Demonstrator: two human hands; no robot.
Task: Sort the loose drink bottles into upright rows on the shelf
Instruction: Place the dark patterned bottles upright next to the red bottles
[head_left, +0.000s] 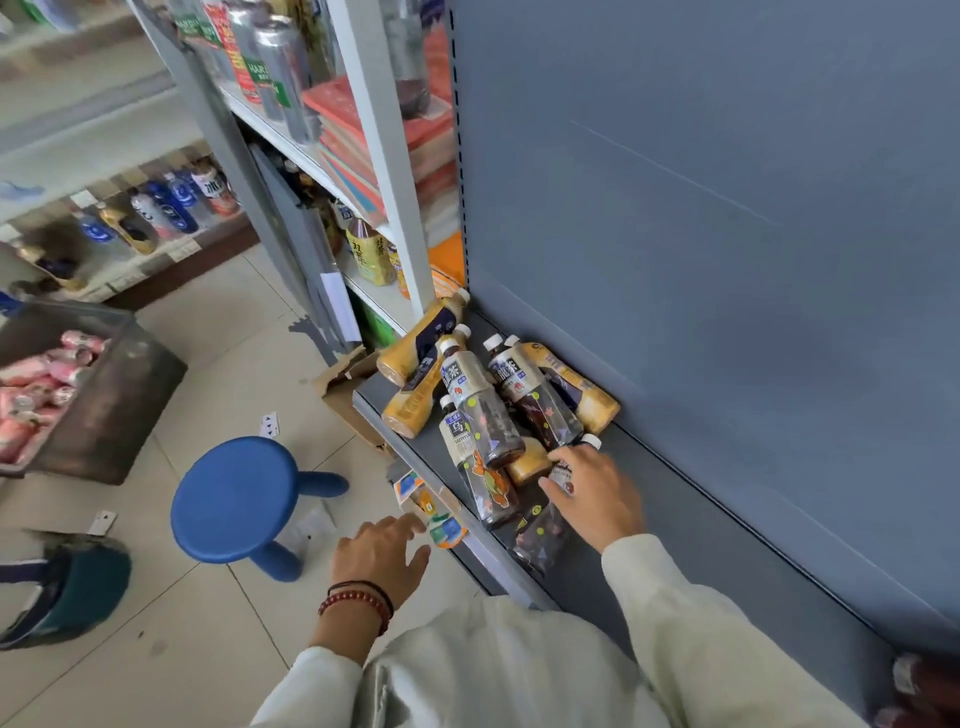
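Far left, on the floor: a dark bin (111, 395) of pink cans, then a blue stool (234, 499).

Next, the left hand (382, 556), hovering just short of the shelf edge, fingers spread and relaxed, holding nothing, fingertips near the price tags (441, 525).

On the grey shelf (691, 540), at its left end: the loose drink bottles (488, 400), none upright, lying crossed and stacked on one another. Tan milk-tea bottles (410, 348) on the outside, dark tea ones through the middle, white caps mostly pointing toward the back panel.

Right of the heap, the right hand (592, 493), laid over the nearest dark tea bottle (537, 535), thumb and fingers curled either side of its label near the neck. Cannot tell whether the grip is firm.

Looks full, so probably fairly heavy for its size. Thin plastic walls likely to give under a hard squeeze, and the glossy label probably slick. Best taken round the labelled waist or just under the shoulder, not by the cap. Lift the top bottles first, since pulling a lower one would likely set the rest rolling toward the shelf lip.
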